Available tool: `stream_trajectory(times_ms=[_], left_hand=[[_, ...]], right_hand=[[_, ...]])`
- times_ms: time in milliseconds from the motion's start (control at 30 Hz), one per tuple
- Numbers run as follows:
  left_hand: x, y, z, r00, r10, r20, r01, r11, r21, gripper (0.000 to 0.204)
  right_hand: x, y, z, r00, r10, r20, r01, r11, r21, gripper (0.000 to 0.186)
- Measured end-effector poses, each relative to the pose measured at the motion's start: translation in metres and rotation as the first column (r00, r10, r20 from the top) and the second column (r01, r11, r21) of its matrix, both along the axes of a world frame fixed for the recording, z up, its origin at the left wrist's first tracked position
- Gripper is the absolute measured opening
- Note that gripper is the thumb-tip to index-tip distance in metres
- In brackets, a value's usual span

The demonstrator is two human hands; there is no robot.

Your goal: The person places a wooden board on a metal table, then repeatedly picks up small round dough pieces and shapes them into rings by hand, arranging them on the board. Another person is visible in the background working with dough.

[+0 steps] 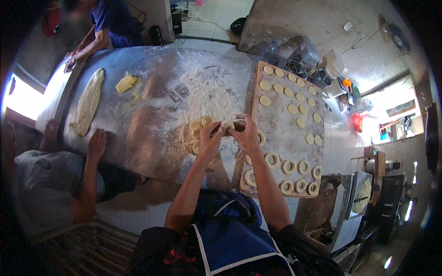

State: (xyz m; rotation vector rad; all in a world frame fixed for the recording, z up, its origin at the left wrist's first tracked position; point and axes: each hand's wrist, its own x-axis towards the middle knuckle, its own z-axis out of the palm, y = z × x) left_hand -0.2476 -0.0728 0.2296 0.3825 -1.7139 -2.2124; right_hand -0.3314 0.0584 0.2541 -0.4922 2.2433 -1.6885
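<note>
Both my hands meet over the near right part of the floured table, pinching one small pale piece of dough [227,124] between the fingertips. My left hand [212,137] grips it from the left, and my right hand [247,134] from the right. Whether the piece has a hole is hidden by the fingers. Just left of my left hand, several dough rounds [195,124] lie heaped in loose flour. Under and beyond my right forearm, a wooden board [281,133] carries flat dough discs [292,109] at its far side and dough rings [288,166] at its near side.
A long dough strip [90,103] and a yellow lump [125,83] lie on the table's [156,60] left part. One co-worker's hand [97,143] rests at the near left edge; another person [110,27] works at the far left. Pots and containers [321,78] stand beyond the board.
</note>
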Motion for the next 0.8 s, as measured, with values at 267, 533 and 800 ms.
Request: stream_trajectory(times_ms=[267,533,800], left_hand=[[0.009,-0.018,0.001,0.98,-0.158,-0.122,0.199,0.808,0.554,0.046],[0.006,0.0,0.003,0.977,-0.114,-0.181,0.195,0.819,0.54,0.029],[-0.008,0.028,0.019,0.998,0.067,0.001,-0.06,0.878,0.474,0.023]], right_hand=[[0.016,-0.008,0.013,0.922,0.28,0.268,-0.205,0.939,-0.278,0.043],[0.029,-0.011,-0.023,0.99,-0.141,-0.02,0.141,0.99,0.02,0.048],[0.035,-0.007,-0.016,0.977,-0.211,0.04,0.201,0.962,0.186,0.056]])
